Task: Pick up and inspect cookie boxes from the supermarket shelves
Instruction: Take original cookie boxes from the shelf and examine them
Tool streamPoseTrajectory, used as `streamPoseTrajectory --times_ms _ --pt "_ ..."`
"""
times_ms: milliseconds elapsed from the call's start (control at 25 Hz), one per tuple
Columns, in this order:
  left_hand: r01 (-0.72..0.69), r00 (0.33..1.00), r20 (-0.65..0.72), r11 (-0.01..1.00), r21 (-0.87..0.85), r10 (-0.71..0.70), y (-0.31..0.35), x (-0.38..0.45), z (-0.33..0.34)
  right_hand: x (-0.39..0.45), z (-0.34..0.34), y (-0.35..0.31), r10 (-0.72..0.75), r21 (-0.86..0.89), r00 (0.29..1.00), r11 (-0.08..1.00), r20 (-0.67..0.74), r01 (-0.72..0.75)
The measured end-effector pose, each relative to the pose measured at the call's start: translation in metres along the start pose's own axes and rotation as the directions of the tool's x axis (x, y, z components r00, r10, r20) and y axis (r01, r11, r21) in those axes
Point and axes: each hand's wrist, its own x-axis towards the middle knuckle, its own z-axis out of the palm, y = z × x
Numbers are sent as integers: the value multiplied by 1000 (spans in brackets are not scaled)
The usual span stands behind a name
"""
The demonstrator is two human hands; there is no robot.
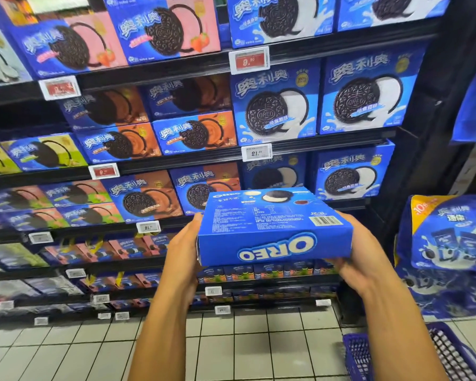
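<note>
Left hand (186, 243) and right hand (353, 251) clasp opposite short edges of the flat blue cardboard cookie box (272, 229), clear of the stocked black shelves (176, 166).

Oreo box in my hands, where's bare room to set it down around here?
The tiled floor between the bottom shelf and the blue basket is bare. The shelves are crowded, box against box. Both the left hand and right hand grip the Oreo box.
</note>
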Motion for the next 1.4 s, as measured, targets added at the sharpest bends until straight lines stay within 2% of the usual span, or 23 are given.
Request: streamPoseTrajectory --times_ms 120,240,400,640,840,1000,1160,1240,1400 --pt "23 1000 16 1000 8 -23 -5 -2 -3 -3 0 2 -20 -53 999 998 -28 19" --pt "-38 993 111 999 6 37 -8 -3 -11 -10 3 -1 -20 -95 1000 995 -20 18" --pt "-24 982 178 984 -176 56 -8 -3 -21 -16 1 -3 -123 -125 991 984 50 128" --pt "-144 984 73 968 -204 162 -10 -12 -14 -21 2 0 -222 -96 964 967 143 237" --pt "-194 969 119 965 -179 217 -10 -17 -21 -21 1 0 -299 -213 943 921 143 325" --pt "-286 947 149 958 -1 283 -8 -19 -31 -16 -1 3 -304 -267 937 901 171 341" --pt "-370 927 202 866 336 317 -5 -17 -36 -16 -2 3 -312 -425 926 824 213 375" --pt "-375 926 153 811 450 344 -5 -16 -34 -16 3 2 -341 -479 914 778 220 406" --pt "-363 919 62 773 520 390 -11 -13 -30 -18 11 2 -363 -446 907 790 213 421"
